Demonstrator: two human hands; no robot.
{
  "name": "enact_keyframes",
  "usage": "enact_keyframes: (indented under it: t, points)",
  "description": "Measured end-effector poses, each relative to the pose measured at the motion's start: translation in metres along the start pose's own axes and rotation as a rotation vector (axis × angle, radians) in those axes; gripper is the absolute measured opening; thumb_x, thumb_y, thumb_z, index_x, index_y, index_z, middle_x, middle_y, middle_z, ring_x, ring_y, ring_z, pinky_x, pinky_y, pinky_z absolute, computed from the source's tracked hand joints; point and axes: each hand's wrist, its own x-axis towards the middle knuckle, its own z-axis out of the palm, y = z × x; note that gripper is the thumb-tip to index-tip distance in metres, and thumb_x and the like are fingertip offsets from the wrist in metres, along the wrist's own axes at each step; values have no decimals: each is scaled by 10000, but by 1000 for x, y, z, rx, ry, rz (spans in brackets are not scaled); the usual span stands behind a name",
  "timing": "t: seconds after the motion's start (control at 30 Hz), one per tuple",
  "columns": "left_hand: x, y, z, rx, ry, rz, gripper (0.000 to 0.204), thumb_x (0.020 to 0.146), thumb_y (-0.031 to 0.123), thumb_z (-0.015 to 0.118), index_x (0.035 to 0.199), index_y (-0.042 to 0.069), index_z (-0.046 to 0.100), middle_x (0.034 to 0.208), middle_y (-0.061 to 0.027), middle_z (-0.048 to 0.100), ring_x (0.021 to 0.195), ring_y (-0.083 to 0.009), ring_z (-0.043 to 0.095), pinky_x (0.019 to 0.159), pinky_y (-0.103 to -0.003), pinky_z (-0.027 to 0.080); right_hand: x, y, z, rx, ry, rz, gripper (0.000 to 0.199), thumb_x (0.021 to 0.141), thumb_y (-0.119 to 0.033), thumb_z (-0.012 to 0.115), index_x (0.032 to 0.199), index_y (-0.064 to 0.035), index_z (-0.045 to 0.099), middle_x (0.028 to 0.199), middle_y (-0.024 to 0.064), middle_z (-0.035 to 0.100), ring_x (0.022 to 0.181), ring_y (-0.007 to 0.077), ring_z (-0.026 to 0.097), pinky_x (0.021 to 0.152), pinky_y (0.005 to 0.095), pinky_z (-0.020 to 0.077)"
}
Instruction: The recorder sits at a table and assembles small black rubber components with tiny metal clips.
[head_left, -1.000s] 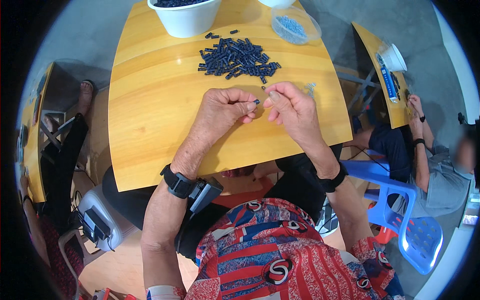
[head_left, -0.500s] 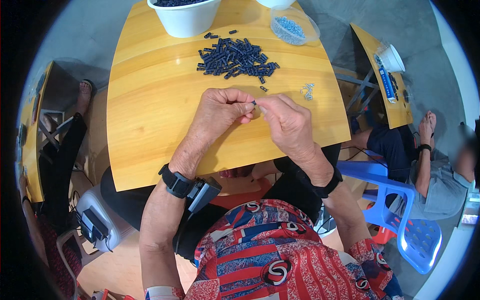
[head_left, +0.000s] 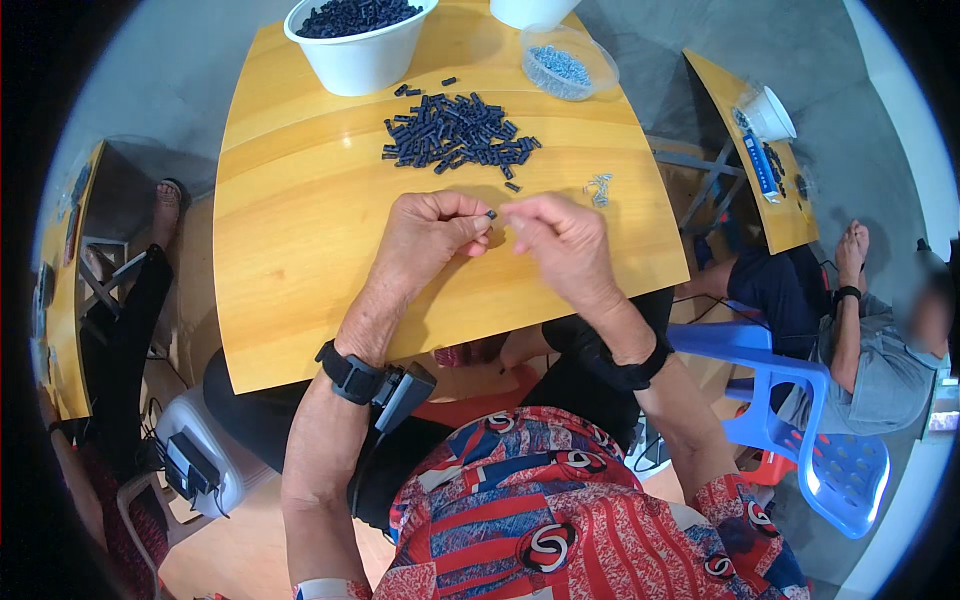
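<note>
My left hand pinches a small dark plastic piece between thumb and forefinger, above the near half of the yellow wooden table. Just to its right, my right hand has its thumb and forefinger pressed together, a small gap away from the piece. Its fingertips are slightly blurred, and anything between them is too small to make out. Beyond the hands lies a pile of short dark plastic pieces, with one loose piece at its near edge. Several tiny clear or silvery parts lie to the right.
At the table's far edge stand a white tub full of dark pieces and a clear round container with light-blue bits. A blue plastic chair and a seated person are at the right; another person's leg shows at the left.
My right hand has drawn away from the small piece, opening a gap between the two hands. The view has shifted slightly, so the tabletop things sit a bit lower and farther left.
</note>
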Motion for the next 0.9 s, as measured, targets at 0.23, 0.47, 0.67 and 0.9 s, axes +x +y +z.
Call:
enact_keyframes:
  t: [0.23,0.47,0.67,0.9]
  points:
    - [2,-1,0,-45,13,1,68,869,0,632,892,-58,658,745,-72,654,628,-100,595,593,-217,503,34,29,-17,-271,127,-62,151,827,-62,670,958,7,644,814,94,664,647,133,616,593,254,487]
    - [2,-1,0,5,24,31,80,875,14,633,905,-56,657,743,-68,654,624,-100,596,594,-219,504,36,28,-7,-570,111,-238,81,765,-84,682,829,-54,642,791,114,637,741,290,636,647,372,500]
    - [4,-3,-3,62,-12,40,96,890,48,629,922,-37,660,770,-53,657,649,-96,597,627,-216,510,24,26,-17,-265,47,-62,56,809,-46,646,850,-21,619,769,86,627,637,198,616,576,305,481]
    - [5,-6,-3,60,-28,69,109,886,54,641,937,-39,667,780,-49,665,645,-93,610,615,-210,518,7,-6,-14,60,-13,81,113,857,-24,603,942,49,593,797,82,643,604,106,595,554,244,478]
